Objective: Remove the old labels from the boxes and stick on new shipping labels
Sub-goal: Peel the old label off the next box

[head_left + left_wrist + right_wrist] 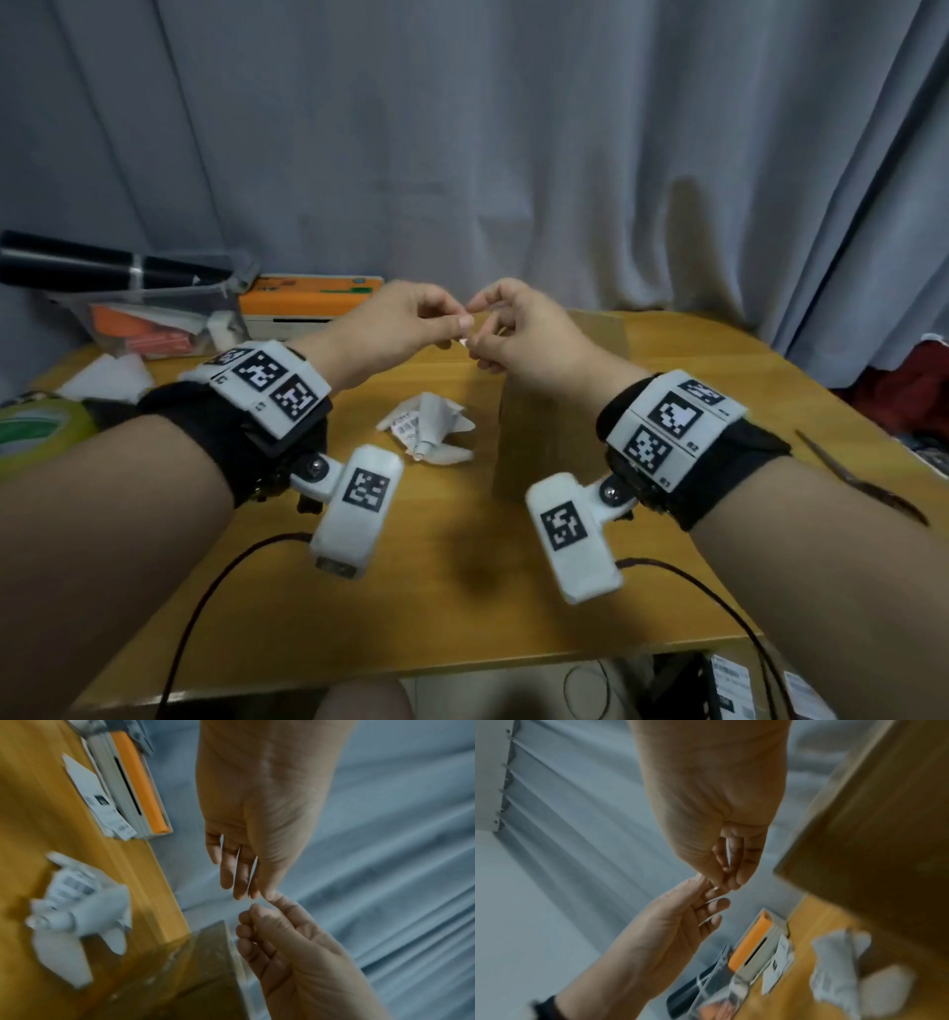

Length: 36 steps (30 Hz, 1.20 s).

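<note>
Two hands meet fingertip to fingertip above the bench: the left hand and right hand each have thumb and curled fingers pinched on a tiny white scrap, too small to identify. Below the right fingers stands the cardboard box. Nearer the person than the left fingers lies the crumpled old label; beyond them, an orange-topped printer.

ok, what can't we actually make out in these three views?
- White scrap pinched between left hand and right hand: too small, fingers cover it in all views.
- Crumpled label: print unreadable in head view, motion-blurred in wrist views.
- Cardboard box: right forearm hides much; labelling unclear.
</note>
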Available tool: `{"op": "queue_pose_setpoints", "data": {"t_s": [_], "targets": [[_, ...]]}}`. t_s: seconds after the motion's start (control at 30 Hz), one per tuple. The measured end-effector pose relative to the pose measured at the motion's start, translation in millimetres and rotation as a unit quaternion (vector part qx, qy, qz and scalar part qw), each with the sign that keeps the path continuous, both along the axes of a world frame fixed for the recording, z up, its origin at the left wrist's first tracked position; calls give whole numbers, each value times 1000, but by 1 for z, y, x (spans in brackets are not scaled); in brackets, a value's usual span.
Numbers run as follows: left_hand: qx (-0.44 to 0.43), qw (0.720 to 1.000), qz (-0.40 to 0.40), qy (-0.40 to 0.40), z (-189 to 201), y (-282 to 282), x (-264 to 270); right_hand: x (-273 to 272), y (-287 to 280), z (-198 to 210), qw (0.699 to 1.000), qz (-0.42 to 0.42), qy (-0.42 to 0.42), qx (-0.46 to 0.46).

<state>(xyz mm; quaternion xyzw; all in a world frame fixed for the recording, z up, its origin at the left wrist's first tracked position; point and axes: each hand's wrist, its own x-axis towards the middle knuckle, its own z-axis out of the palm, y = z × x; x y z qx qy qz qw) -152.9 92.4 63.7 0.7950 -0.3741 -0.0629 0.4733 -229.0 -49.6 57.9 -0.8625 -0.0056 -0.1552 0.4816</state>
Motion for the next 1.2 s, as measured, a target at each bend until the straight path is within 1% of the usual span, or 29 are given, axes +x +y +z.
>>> {"op": "queue_pose_setpoints", "data": {"t_s": [0.07,0.1,0.17,0.23,0.27,0.37,0.47,0.67,0.7,0.77,0.8,0.9,0.97,1.03,1.07,1.13,1.2], "targets": [[6,999,51,4,-12,22,9,16,25,-15,999,-5,31,0],[12,997,78,8,-20,32,15,23,36,-24,998,-13,54,-17],[32,991,125,20,-39,50,26,38,50,-45,990,-34,103,-88],[53,986,157,32,-56,64,38,50,54,-63,973,-55,156,-159],[61,984,165,37,-64,69,44,55,53,-71,964,-60,184,-182],[89,979,178,43,-82,78,57,66,45,-86,942,-78,251,-208],[114,974,191,44,-95,83,71,76,40,-96,930,-105,284,-207],[169,961,215,28,-109,80,113,89,34,-103,912,-57,332,-235],[184,960,212,18,-110,77,121,91,32,-104,905,-49,337,-257],[214,954,209,-7,-113,67,136,93,30,-102,880,-34,347,-321],[227,951,210,-22,-114,62,144,93,27,-102,874,-33,353,-334],[272,935,216,-77,-119,43,161,101,16,-103,883,-47,355,-303],[316,920,212,-96,-126,33,172,108,12,-98,884,-54,359,-296],[352,907,210,-99,-132,26,183,117,10,-88,894,-77,325,-299],[361,904,207,-94,-134,25,189,122,11,-82,903,-91,298,-295],[361,909,192,-78,-136,22,200,132,12,-72,919,-107,250,-285],[363,910,186,-75,-135,20,209,143,15,-65,932,-106,234,-256]]}}
